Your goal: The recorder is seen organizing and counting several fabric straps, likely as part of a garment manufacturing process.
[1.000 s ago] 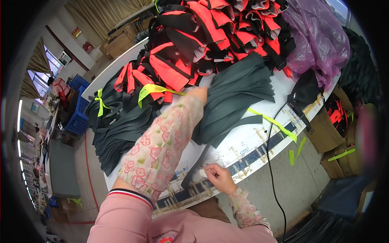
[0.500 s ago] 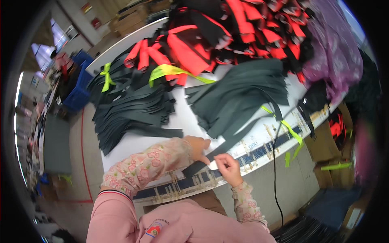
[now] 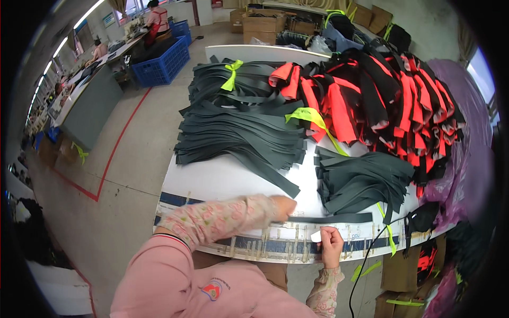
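My left hand [image 3: 282, 208] presses down on one end of a single dark grey fabric strip [image 3: 339, 218] that lies flat along the near edge of the white table [image 3: 212, 180]. Just below the strip, my right hand [image 3: 331, 244] pinches a small white piece [image 3: 316, 236] between its fingers. A fanned pile of the same dark strips [image 3: 360, 180] lies right behind the single strip.
A larger stack of dark strips [image 3: 238, 135] with a yellow-green tie covers the table's left. Red and black fabric pieces [image 3: 382, 100] heap at the back right beside a purple bag [image 3: 466, 159]. A black cable [image 3: 371, 254] hangs over the near edge. Blue crates and cardboard boxes stand beyond.
My left hand drew back from the strip pile to the near edge, bringing one strip that now lies flat there. My right hand stayed near the edge holding the white piece.
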Demonstrator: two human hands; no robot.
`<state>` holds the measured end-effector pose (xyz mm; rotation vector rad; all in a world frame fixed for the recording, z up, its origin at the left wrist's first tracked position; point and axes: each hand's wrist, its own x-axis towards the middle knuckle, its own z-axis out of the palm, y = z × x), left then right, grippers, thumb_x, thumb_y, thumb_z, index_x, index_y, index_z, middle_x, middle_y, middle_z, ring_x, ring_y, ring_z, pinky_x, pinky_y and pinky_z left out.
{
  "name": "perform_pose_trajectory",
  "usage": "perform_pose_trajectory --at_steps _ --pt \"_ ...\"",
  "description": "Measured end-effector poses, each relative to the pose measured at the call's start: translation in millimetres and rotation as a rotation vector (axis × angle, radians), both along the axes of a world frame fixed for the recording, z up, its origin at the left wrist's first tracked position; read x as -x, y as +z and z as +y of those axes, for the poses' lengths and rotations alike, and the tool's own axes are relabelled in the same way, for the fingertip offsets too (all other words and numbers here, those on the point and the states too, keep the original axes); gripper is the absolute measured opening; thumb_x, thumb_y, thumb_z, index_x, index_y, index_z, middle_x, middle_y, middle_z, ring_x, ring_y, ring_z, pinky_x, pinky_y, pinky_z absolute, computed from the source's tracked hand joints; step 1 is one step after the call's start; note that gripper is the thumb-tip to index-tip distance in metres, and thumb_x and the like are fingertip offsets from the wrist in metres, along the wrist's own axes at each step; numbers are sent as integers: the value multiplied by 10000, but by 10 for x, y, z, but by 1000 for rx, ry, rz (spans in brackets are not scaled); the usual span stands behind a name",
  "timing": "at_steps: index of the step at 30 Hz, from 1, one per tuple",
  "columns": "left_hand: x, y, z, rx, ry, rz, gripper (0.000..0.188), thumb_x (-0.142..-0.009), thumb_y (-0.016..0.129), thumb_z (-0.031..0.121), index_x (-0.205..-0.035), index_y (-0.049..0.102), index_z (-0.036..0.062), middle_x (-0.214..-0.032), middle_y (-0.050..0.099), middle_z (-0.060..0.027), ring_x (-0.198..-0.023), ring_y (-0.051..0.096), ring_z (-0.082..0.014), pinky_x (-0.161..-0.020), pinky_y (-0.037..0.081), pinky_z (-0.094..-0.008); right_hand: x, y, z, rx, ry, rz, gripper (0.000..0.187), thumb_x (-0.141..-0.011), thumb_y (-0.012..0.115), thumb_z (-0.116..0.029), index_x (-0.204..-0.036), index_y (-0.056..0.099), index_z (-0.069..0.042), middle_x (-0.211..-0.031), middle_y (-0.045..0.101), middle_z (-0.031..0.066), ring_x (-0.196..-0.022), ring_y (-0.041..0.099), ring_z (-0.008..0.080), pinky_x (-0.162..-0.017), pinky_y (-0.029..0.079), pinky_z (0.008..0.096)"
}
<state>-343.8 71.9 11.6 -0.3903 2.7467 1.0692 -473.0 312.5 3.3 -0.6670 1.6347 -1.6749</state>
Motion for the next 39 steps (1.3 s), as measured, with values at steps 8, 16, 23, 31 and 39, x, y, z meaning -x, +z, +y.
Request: perform_pose_trajectory --at_steps 8,16,23,31,39 --pt "-1104 595 -2223 243 371 230 219 -746 717 -15 -912 617 85 -824 654 -79 -787 646 -220 -706 514 -354 -152 -9 -905 -274 452 454 148 -944 631 -140 -1015 649 -12 -748 657 73 -614 580 143 -577 466 282" --pt "-1508 591 -3435 -65 591 213 201 -765 764 65 -946 675 69 -816 649 -37 -798 616 -157 -733 495 -312 -172 582 -1975 -155 425 1210 283 -842 725 -175 -1072 640 -34 -943 672 161 -827 647 369 -723 524 413" --pt "-1406 607 -3675 -163 488 124 203 -845 701 48 -1046 672 39 -838 635 13 -778 565 -77 -748 466 -240 -962 635 -3144 -104 409 1309 561 -796 728 -496 -1104 608 -43 -970 665 135 -878 649 331 -737 516 412" --pt "-1508 691 -3693 -478 381 182 200 -869 679 63 -1064 654 26 -894 638 22 -834 567 -64 -810 457 -225 -972 429 -3517 -326 484 880 507 -825 725 -475 -1023 623 -19 -760 695 109 -734 686 288 -674 530 380" --pt "-1467 724 -3646 -815 417 257 184 -875 655 26 -1059 638 24 -941 665 -2 -858 613 -76 -838 485 -227 -777 404 -3638 -222 649 800 280 -853 652 -237 -925 610 30 -765 654 225 -738 655 379 -679 508 432"
